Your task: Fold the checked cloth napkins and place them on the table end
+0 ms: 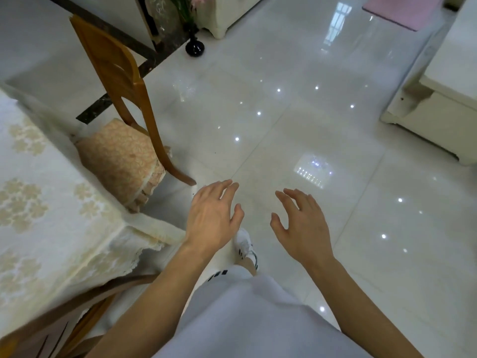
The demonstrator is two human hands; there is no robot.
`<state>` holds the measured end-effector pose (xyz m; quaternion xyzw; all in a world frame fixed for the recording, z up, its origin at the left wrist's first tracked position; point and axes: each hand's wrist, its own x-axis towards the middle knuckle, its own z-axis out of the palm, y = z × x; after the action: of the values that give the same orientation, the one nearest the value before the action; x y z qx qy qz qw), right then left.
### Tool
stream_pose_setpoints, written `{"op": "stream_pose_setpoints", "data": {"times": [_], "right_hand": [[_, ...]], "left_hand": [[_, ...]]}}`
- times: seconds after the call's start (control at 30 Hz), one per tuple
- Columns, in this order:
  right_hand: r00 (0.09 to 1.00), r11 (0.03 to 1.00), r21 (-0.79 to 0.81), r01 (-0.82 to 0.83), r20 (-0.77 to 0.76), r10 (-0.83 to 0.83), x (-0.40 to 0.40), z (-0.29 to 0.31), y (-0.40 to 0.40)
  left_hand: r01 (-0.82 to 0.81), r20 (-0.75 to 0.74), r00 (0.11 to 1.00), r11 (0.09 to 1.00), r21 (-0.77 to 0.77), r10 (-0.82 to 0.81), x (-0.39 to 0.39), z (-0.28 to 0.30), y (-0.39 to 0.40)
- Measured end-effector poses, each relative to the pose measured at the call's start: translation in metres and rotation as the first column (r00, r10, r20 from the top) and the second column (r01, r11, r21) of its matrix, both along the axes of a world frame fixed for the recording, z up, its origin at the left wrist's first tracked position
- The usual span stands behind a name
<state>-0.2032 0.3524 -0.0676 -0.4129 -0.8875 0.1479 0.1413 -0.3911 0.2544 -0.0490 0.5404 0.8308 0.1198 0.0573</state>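
Glossy white floor tiles [296, 120] fill the head view, with a cream-clothed tabletop [44, 202] at nine o'clock and a wooden chair [121, 99] at ten. Both hands hang apart over the floor near six o'clock, left hand [211, 218] and right hand [302, 226] with fingers spread and holding nothing. No checked napkins show anywhere, so no folding step looks to be in hand. Next calls for turning toward the tabletop to find one.
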Motion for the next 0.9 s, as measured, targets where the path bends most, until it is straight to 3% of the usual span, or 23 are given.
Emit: {"op": "stream_pose_setpoints", "data": {"times": [0.33,0.9], "right_hand": [[0.992,0.99,0.074,-0.122,0.034,0.12,-0.113,0.02,0.14],[0.924,0.925,0.022,-0.379,-0.034,0.38,-0.287,0.005,0.369]], "left_hand": [[-0.084,-0.01,0.996,0.994,-0.063,0.083,-0.095,0.011,0.118],[-0.366,-0.045,0.93,0.93,-0.024,0.364,-0.222,0.005,0.303]]}}
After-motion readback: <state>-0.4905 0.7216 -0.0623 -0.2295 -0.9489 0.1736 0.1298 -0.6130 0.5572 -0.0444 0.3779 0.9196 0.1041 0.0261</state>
